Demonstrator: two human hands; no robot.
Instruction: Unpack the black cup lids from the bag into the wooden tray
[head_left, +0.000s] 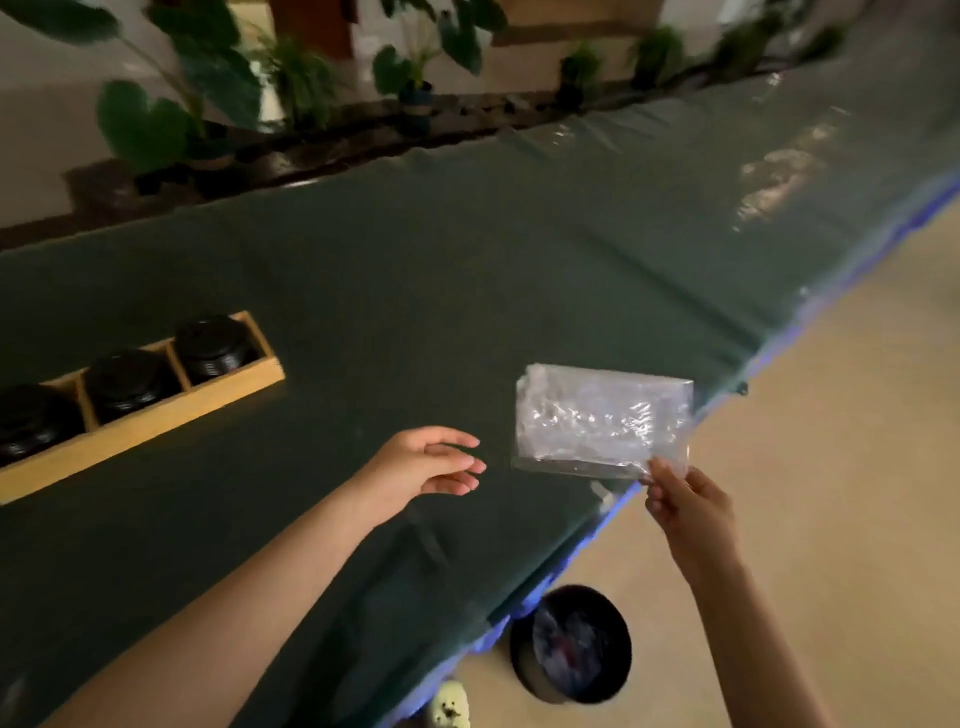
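Observation:
A long wooden tray (156, 415) lies on the green table at the left, and stacks of black cup lids (210, 345) fill its three visible compartments. My right hand (685, 504) pinches the lower right corner of a clear, crumpled plastic bag (602, 421) and holds it up over the table's near edge. The bag looks flat, and I see no black lids in it. My left hand (426, 462) hovers open just left of the bag, fingers apart, touching nothing.
The green table cover (467, 270) runs far to the right, ending in a blue-trimmed edge (597, 535). On the beige floor below stands a round black bin (571, 644) with crumpled plastic inside. Potted plants (171, 119) line the far side.

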